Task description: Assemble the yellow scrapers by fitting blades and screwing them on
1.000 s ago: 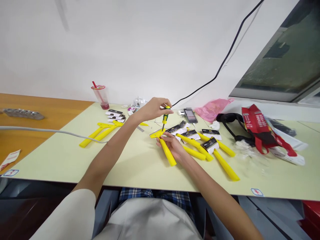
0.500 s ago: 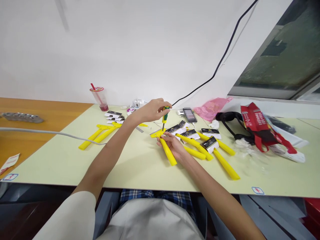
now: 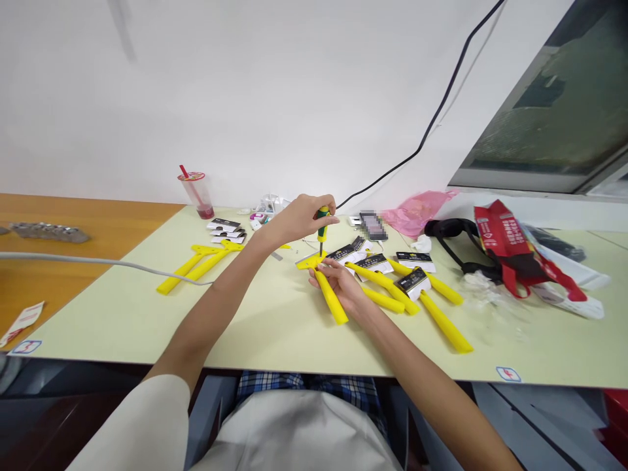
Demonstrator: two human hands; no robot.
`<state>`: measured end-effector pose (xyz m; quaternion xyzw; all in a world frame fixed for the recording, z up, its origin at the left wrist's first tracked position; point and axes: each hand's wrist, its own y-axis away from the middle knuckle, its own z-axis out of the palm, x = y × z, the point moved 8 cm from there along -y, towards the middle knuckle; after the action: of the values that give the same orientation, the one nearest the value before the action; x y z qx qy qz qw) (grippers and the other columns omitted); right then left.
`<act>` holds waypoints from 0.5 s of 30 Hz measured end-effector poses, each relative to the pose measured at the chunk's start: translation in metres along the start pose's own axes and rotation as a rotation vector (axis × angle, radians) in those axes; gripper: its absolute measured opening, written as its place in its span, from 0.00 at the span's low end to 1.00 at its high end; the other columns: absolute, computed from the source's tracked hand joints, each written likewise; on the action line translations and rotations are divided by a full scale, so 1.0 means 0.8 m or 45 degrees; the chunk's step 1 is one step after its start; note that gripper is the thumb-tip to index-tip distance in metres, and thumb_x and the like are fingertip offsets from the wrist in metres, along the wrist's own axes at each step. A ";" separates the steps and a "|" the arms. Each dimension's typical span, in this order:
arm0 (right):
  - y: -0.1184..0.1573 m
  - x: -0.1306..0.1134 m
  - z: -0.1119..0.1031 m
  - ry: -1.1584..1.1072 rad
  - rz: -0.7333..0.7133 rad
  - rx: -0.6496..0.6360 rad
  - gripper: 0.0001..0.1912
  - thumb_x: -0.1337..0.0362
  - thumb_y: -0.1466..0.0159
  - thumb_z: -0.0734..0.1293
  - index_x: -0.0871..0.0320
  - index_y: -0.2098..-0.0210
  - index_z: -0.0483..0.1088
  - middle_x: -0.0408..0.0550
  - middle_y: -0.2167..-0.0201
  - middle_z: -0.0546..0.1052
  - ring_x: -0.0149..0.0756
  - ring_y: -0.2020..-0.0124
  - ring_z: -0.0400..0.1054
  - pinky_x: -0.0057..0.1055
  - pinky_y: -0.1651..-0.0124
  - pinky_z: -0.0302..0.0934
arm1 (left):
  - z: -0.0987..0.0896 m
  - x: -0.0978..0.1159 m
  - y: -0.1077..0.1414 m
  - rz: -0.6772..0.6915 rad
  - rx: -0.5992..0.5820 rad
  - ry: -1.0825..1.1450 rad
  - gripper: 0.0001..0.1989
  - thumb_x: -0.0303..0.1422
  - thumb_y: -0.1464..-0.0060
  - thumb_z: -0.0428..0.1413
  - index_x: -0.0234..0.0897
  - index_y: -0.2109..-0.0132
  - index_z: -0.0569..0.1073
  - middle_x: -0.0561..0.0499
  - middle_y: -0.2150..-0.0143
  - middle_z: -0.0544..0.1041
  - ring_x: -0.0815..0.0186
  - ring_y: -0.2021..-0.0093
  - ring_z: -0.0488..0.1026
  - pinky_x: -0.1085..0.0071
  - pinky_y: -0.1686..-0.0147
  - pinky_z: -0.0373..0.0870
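Observation:
My left hand (image 3: 307, 217) is closed round the green and yellow handle of a screwdriver (image 3: 322, 230), held upright. Its tip meets the head of a yellow scraper (image 3: 330, 297). That scraper is gripped near its head by my right hand (image 3: 342, 282), its handle slanting down toward the front edge. Right of my right hand lie several yellow scrapers (image 3: 445, 322) with black and white cards (image 3: 413, 282). Two more yellow pieces (image 3: 181, 275) lie left of my left forearm, near a stack of cards (image 3: 226, 229).
A cup with a red straw (image 3: 197, 195) stands at the back left. A grey cable (image 3: 122, 263) crosses the left side. At the back right are a phone (image 3: 373, 226), pink plastic (image 3: 417, 212), black headphones (image 3: 454, 229) and a red bag (image 3: 505, 239).
The fingers of my left hand have shifted slightly on the screwdriver handle. The whole view has moved a little; my right hand and the scraper keep their places.

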<state>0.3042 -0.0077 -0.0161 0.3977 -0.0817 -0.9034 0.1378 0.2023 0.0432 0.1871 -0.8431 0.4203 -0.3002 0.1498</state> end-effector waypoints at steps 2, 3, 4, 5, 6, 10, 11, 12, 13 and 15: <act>0.001 -0.002 0.001 -0.005 -0.001 0.002 0.18 0.81 0.38 0.71 0.54 0.55 0.69 0.46 0.64 0.83 0.41 0.61 0.85 0.40 0.56 0.84 | 0.000 -0.001 0.000 -0.010 0.003 0.006 0.10 0.41 0.32 0.59 0.41 0.52 0.77 0.49 0.63 0.81 0.64 0.67 0.74 0.67 0.63 0.69; 0.001 -0.003 0.001 -0.007 -0.001 0.003 0.18 0.81 0.37 0.71 0.54 0.55 0.69 0.46 0.64 0.84 0.41 0.61 0.85 0.40 0.56 0.84 | 0.000 -0.002 0.000 -0.015 0.013 0.012 0.10 0.40 0.32 0.58 0.40 0.49 0.77 0.48 0.60 0.83 0.64 0.65 0.75 0.67 0.62 0.70; 0.002 -0.003 0.002 -0.007 -0.002 0.003 0.18 0.81 0.37 0.71 0.54 0.56 0.69 0.46 0.64 0.84 0.41 0.61 0.85 0.40 0.56 0.84 | -0.001 -0.002 0.000 -0.017 0.025 0.018 0.11 0.38 0.32 0.58 0.40 0.47 0.76 0.46 0.56 0.83 0.64 0.63 0.77 0.67 0.60 0.72; 0.002 -0.004 0.002 -0.007 -0.003 0.003 0.17 0.81 0.37 0.71 0.54 0.56 0.69 0.46 0.63 0.84 0.41 0.61 0.85 0.40 0.56 0.84 | -0.002 -0.001 0.000 -0.017 0.036 0.022 0.13 0.37 0.33 0.58 0.39 0.45 0.76 0.45 0.52 0.84 0.63 0.61 0.78 0.67 0.58 0.73; 0.002 -0.004 0.002 -0.008 -0.005 0.004 0.17 0.81 0.37 0.71 0.54 0.56 0.69 0.47 0.64 0.84 0.41 0.61 0.85 0.40 0.56 0.84 | -0.003 -0.001 0.000 -0.017 0.048 0.028 0.13 0.36 0.33 0.58 0.38 0.44 0.76 0.43 0.50 0.84 0.63 0.59 0.79 0.66 0.56 0.74; 0.002 -0.003 0.004 -0.015 -0.001 0.007 0.18 0.80 0.37 0.71 0.54 0.55 0.69 0.47 0.63 0.84 0.41 0.61 0.85 0.40 0.56 0.84 | -0.005 -0.003 -0.001 -0.047 0.062 0.088 0.14 0.36 0.35 0.60 0.37 0.45 0.79 0.40 0.44 0.83 0.60 0.54 0.82 0.64 0.50 0.78; 0.002 -0.002 0.004 -0.018 0.001 0.008 0.18 0.80 0.37 0.71 0.54 0.55 0.69 0.47 0.63 0.84 0.42 0.61 0.85 0.40 0.56 0.84 | -0.005 -0.004 -0.001 -0.058 0.059 0.098 0.14 0.36 0.35 0.60 0.38 0.46 0.80 0.41 0.44 0.84 0.59 0.53 0.83 0.64 0.50 0.78; 0.001 -0.002 0.004 -0.020 0.004 0.007 0.18 0.81 0.37 0.71 0.54 0.54 0.69 0.47 0.63 0.84 0.42 0.60 0.85 0.40 0.56 0.84 | -0.004 -0.006 -0.001 -0.069 0.050 0.101 0.14 0.38 0.35 0.61 0.38 0.46 0.81 0.42 0.46 0.84 0.58 0.53 0.83 0.64 0.50 0.78; 0.001 -0.001 0.004 -0.023 0.006 0.005 0.18 0.81 0.37 0.71 0.54 0.54 0.69 0.47 0.63 0.84 0.42 0.60 0.85 0.40 0.56 0.84 | -0.003 -0.008 -0.001 -0.080 0.036 0.099 0.14 0.39 0.35 0.61 0.39 0.46 0.81 0.43 0.48 0.85 0.57 0.53 0.83 0.64 0.51 0.79; 0.001 0.000 0.003 -0.031 0.008 0.007 0.18 0.81 0.37 0.71 0.55 0.54 0.69 0.47 0.63 0.84 0.42 0.60 0.85 0.40 0.56 0.84 | -0.001 -0.011 0.000 -0.098 -0.001 0.092 0.15 0.39 0.34 0.61 0.41 0.45 0.82 0.45 0.50 0.85 0.57 0.53 0.83 0.64 0.50 0.78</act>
<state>0.3022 -0.0083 -0.0144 0.3869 -0.0871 -0.9075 0.1386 0.1975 0.0502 0.1843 -0.8473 0.3929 -0.3357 0.1227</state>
